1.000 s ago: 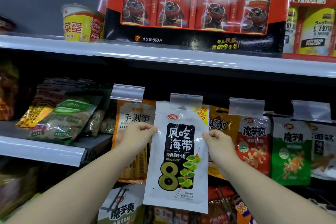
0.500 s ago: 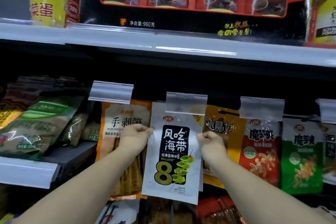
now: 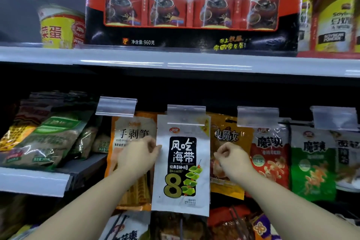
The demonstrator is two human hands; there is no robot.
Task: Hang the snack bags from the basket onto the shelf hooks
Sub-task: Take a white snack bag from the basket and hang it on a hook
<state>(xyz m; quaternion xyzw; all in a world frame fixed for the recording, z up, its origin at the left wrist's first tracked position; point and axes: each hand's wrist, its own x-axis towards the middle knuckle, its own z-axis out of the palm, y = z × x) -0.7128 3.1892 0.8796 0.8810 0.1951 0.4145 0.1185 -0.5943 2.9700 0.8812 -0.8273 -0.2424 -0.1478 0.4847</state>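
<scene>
white snack bag (image 3: pixel 182 161) now hung, right hand (image 3: pixel 231 159) released, left hand (image 3: pixel 139 157) still touching

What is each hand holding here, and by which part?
The left hand pinches the white seaweed bag at its left edge; the right hand holds nothing.

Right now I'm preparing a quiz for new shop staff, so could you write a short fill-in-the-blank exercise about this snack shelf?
1. The white snack bag shows a large number ____ on its front.
2. The left hand touches the white bag's ____ edge.
3. The right hand is in front of a ____ bag.
4. Above the white bag's top is a clear plastic ____ holder.

Missing words: 8; left; yellow; label
</scene>
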